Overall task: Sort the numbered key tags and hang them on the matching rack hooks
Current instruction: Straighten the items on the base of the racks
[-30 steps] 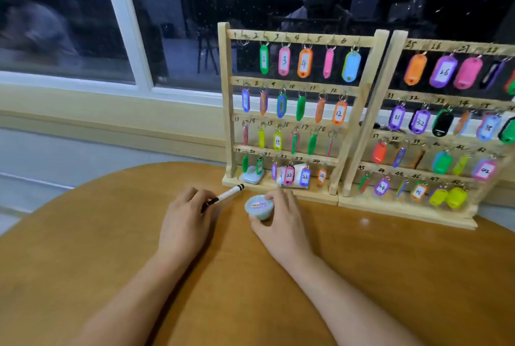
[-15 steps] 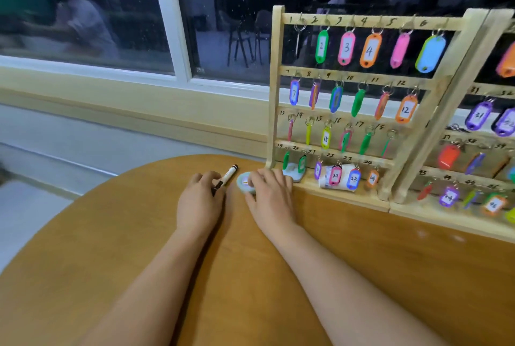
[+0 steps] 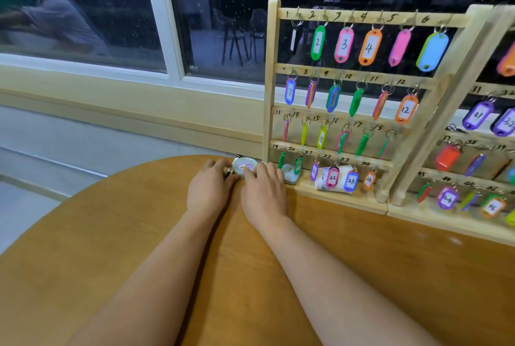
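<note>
Two wooden racks stand at the table's far side. The left rack (image 3: 269, 80) has hooks marked 1 to 24, and the right rack (image 3: 473, 86) is cut off by the frame. Coloured key tags hang on most hooks, such as pink tag 3 (image 3: 344, 44) and orange tag 12 (image 3: 406, 109). Hook 1 carries a ring with a thin pale tag. My left hand (image 3: 209, 189) grips a black-and-white marker (image 3: 229, 172). My right hand (image 3: 264, 192) pinches a small round tin (image 3: 244, 165) between thumb and fingers, just left of the left rack's post.
A pale blue object (image 3: 289, 176) and a white roll (image 3: 335, 179) lie on the left rack's base, behind the bottom tags. The round wooden table (image 3: 139, 234) ends just beyond my hands. A window and sill run behind.
Both hands slid forward and left to the table's far edge beside the rack post, taking the marker and the tin along. The view turned left, pushing the right rack partly out of frame.
</note>
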A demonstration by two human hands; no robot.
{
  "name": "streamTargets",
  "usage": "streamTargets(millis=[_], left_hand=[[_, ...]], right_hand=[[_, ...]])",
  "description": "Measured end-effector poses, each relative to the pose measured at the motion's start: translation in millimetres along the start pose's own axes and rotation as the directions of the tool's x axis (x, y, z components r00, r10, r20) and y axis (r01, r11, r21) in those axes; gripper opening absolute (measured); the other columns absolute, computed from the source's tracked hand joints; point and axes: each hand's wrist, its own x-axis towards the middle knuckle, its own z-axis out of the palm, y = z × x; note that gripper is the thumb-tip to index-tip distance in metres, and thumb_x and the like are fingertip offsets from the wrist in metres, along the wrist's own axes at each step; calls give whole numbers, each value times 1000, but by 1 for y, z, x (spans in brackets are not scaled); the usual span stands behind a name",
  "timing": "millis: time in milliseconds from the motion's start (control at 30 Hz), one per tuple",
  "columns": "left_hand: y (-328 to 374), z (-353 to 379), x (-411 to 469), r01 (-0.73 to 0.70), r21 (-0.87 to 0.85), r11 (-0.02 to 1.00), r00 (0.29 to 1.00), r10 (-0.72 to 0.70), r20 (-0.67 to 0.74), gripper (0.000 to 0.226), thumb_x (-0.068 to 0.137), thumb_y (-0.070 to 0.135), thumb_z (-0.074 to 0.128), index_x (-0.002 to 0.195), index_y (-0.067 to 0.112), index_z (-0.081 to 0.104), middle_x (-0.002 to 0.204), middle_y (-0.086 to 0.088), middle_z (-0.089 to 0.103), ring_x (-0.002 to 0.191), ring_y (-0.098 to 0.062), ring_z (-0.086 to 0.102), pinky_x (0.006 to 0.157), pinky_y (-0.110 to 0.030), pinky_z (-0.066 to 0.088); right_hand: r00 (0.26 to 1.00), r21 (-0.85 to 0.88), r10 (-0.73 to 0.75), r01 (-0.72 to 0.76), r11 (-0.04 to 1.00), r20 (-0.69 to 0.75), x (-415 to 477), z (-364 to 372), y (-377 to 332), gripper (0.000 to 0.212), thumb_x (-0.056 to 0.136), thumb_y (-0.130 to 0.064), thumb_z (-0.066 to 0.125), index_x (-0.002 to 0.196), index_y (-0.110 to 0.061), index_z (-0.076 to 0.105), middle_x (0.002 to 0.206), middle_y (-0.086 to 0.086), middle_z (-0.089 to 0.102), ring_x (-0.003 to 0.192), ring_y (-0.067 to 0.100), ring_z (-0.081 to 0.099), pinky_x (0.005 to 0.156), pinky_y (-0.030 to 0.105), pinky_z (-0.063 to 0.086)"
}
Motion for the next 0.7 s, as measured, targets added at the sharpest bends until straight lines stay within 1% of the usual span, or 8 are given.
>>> streamTargets(millis=[100, 267, 333, 433, 500, 567, 633, 700], left_hand=[[3, 1, 4, -5, -5, 1000, 1000, 5, 14, 30, 99, 52, 65, 123, 33, 68, 107, 8, 59, 88, -20, 68, 71, -42, 58], [3, 0, 2, -8, -23, 1000, 1000, 8, 11, 31, 96, 48, 70, 122, 32, 69, 108, 7, 61, 95, -20, 67, 74, -40, 56], [6, -3, 0, -33, 3, 999, 999, 33, -27, 32, 94, 41, 73, 123, 28, 70, 112, 3, 64, 105, -25, 62, 80, -42, 54], [20, -6, -8, -133, 30, 991, 984, 136, -118, 27, 91, 28, 73, 117, 21, 71, 111, -1, 67, 104, -30, 60, 82, -44, 51], [36, -5, -15, -193, 25, 981, 973, 195, -127, 25, 90, 26, 73, 114, 21, 71, 110, 0, 67, 101, -28, 60, 80, -42, 51], [54, 1, -23, -241, 27, 970, 966, 242, -92, 24, 92, 30, 72, 115, 23, 71, 110, 2, 68, 99, -25, 62, 79, -40, 52], [69, 11, -28, -262, 18, 965, 963, 263, -54, 25, 93, 35, 70, 116, 25, 70, 110, 3, 68, 99, -24, 63, 78, -39, 53], [79, 21, -29, -256, -4, 967, 966, 256, -28, 27, 93, 39, 69, 116, 24, 69, 109, 1, 68, 98, -26, 65, 74, -39, 54]], right_hand=[[1000, 50, 15, -14, 999, -11, -3, -6, 2, 37, 84, -25, 70, 121, -22, 70, 107, 5, 58, 101, 31, 53, 92, 44, 45], [999, 203, 30, -21, 979, -43, -20, -18, 18, 30, 84, -21, 68, 115, -20, 69, 108, 1, 54, 102, 27, 53, 95, 43, 47], [996, 259, 65, -48, 965, -57, -30, -25, 35, 30, 86, -19, 68, 116, -20, 70, 106, -1, 55, 104, 26, 54, 97, 44, 49], [985, 309, 145, -110, 945, -91, -47, -39, 67, 25, 88, -18, 68, 113, -20, 72, 107, -1, 61, 102, 27, 60, 93, 44, 51], [970, 405, 235, -188, 895, -69, -60, -50, 86, 19, 90, -15, 70, 108, -22, 72, 105, -5, 61, 93, 20, 63, 85, 38, 53], [951, 479, 304, -240, 844, -60, -74, -63, 102, 17, 90, -9, 74, 100, -22, 73, 99, -8, 61, 77, 10, 59, 75, 27, 49], [930, 502, 362, -279, 818, -72, -87, -76, 115, 18, 88, -5, 76, 96, -21, 72, 94, -9, 62, 75, 8, 58, 71, 12, 42], [898, 521, 435, -338, 784, -72, -95, -86, 127, 18, 88, -6, 77, 95, -22, 72, 93, -10, 61, 77, 7, 58, 72, 6, 39]])
